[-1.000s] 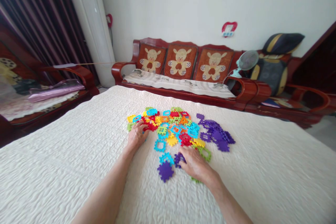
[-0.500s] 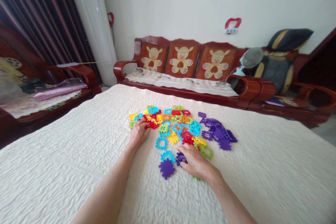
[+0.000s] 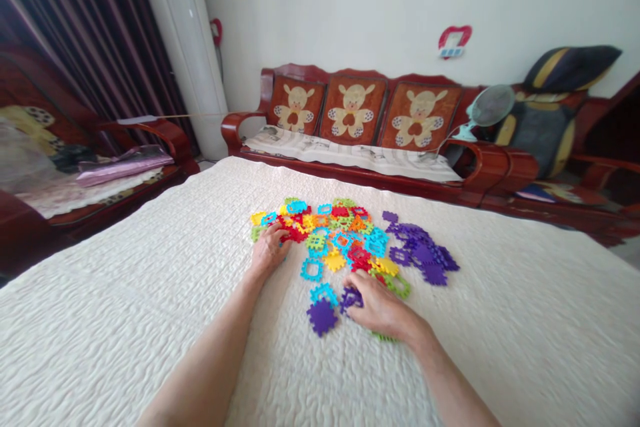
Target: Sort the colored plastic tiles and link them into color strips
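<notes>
My right hand (image 3: 383, 307) has its thumb and forefinger round a purple window-shaped interlocking tile (image 3: 351, 299), which lies on the quilted cover. Just left of that tile are a solid purple tile (image 3: 321, 317) and a light blue frame tile (image 3: 324, 293). At the left edge of the mixed pile, my left hand (image 3: 270, 248) rests with fingers bent and apart beside red tiles (image 3: 296, 233). A bit of blue shows under its fingertips; the rest is hidden. Yellow (image 3: 335, 260), green (image 3: 316, 241) and orange tiles lie between the hands.
A heap of purple tiles (image 3: 423, 250) lies right of the mixed pile. The white quilted cover (image 3: 150, 293) spreads over the table. Behind stands a wooden sofa (image 3: 320, 163) with bear cushions (image 3: 351, 107); a small fan (image 3: 487, 107) is at its right arm.
My right thumb and forefinger have closed in round the purple window tile. My left hand stays nearly where it was. The whole view has shifted slightly.
</notes>
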Demonstrator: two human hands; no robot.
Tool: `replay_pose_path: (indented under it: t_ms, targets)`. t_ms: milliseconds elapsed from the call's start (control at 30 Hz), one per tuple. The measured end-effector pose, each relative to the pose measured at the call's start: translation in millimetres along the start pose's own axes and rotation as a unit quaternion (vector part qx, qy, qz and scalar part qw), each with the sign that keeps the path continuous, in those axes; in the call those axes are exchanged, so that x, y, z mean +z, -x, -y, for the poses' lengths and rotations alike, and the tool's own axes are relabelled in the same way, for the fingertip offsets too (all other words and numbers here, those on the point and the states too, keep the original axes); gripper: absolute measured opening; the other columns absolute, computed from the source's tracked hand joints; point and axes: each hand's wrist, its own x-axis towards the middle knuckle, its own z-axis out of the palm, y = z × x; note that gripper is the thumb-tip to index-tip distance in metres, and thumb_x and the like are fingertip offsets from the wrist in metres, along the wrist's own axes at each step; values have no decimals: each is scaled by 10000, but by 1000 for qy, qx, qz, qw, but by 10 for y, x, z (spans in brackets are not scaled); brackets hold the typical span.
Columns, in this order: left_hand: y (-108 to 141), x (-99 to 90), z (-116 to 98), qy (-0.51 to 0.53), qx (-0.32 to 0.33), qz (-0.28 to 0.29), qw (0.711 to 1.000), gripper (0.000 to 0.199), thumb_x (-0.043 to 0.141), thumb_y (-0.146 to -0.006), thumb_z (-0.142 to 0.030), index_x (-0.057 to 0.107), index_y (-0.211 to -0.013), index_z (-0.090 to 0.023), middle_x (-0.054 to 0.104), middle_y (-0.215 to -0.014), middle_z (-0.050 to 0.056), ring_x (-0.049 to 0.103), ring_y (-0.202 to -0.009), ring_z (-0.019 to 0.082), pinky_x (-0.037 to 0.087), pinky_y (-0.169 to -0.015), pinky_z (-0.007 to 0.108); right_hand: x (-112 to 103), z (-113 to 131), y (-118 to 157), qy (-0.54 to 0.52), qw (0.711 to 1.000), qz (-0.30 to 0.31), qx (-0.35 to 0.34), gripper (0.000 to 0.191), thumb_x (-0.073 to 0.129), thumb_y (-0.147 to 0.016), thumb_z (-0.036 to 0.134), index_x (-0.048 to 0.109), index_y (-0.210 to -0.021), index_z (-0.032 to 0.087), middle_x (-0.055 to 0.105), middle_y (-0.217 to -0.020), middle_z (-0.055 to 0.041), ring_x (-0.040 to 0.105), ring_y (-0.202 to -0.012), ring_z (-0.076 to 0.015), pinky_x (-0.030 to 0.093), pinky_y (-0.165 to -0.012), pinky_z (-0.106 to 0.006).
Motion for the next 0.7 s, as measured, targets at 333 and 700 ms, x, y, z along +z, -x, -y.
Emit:
replay_pose_path:
  t_ms: [333,700]
  targets:
    - [5,-1,-3,5,-5,1,1000,276,531,-788,-332,669,-1007,-236,573,-1210,64,533,-1084,230,426,-937,398,93,137,-72,-80,995,19,-62,345,493,-628,47,562,-935,187,542,-893,-7,507,-748,-109,400,-707,-235]
    - [7,-25,-21,17,-12,5,1000,272,534,-782,-333,676,-997,-243,573,-1213,55,536,-1079,233,424,-947,400,162,147,46,9,995,83,-47,465,609,-613,163,552,-1072,216,518,-982,-32,502,-952,-180,392,-819,-278]
